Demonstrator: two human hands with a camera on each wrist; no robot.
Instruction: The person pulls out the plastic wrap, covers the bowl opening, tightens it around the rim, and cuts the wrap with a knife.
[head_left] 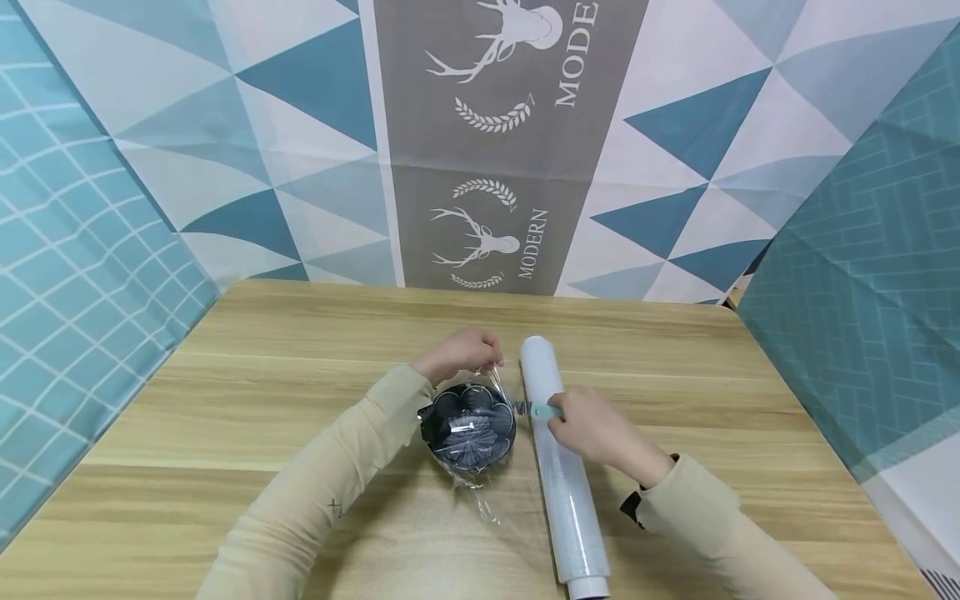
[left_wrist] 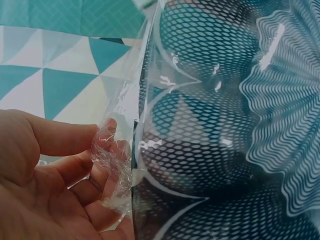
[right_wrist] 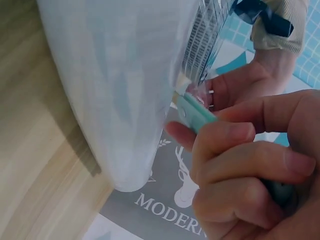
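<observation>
A dark, scalloped, flower-shaped box [head_left: 480, 442] sits in the middle of the table under clear plastic film [left_wrist: 117, 172]. My left hand [head_left: 467, 348] pinches gathered film at the box's far edge, between thumb and fingers. Just right of the box lies a long roll of cling film [head_left: 566, 492], pointing away from me. My right hand [head_left: 596, 427] grips a small teal cutter [right_wrist: 197, 114] over the roll, its tip turned toward the film beside the box. In the left wrist view, mesh and wavy-line patterns show on the box through the shiny film.
The wooden table [head_left: 247, 383] extends to both sides. Patterned cloth [head_left: 315, 133] hangs behind it, with a blue checked sheet [head_left: 82, 275] at the left and a teal one [head_left: 862, 275] at the right.
</observation>
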